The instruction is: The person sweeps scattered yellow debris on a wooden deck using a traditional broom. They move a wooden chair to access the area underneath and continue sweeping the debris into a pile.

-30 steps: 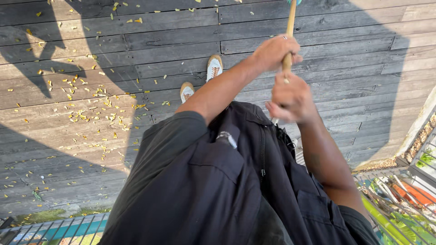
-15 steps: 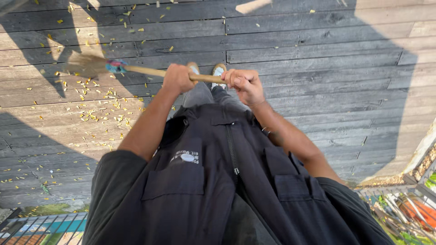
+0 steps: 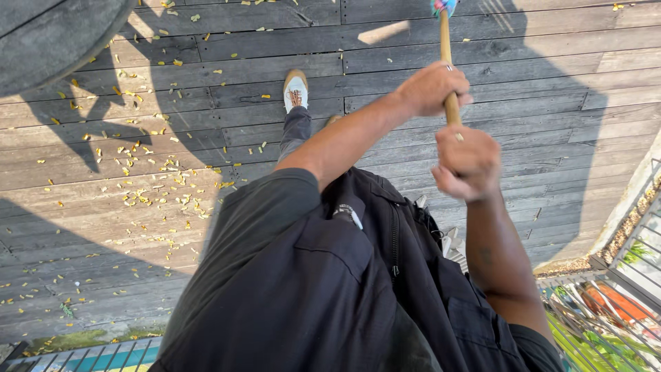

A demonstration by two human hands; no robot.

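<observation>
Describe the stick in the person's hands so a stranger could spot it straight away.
Start at the grey wooden deck strewn with small yellow leaf bits. Above the dark shirt, the left hand and right hand grip one thin stick. That is the broom handle: the only pale wooden pole here, with bright coloured binding at its far end.

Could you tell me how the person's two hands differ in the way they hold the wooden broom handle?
The left hand grips farther along the broom handle, toward the colourful far end; the right hand grips the near end, closer to the body. The left hand shows its back, with a ring on a finger; the right hand shows its curled knuckles. The left forearm crosses the torso; the right arm runs straight down. Both are closed round the same handle.
</observation>
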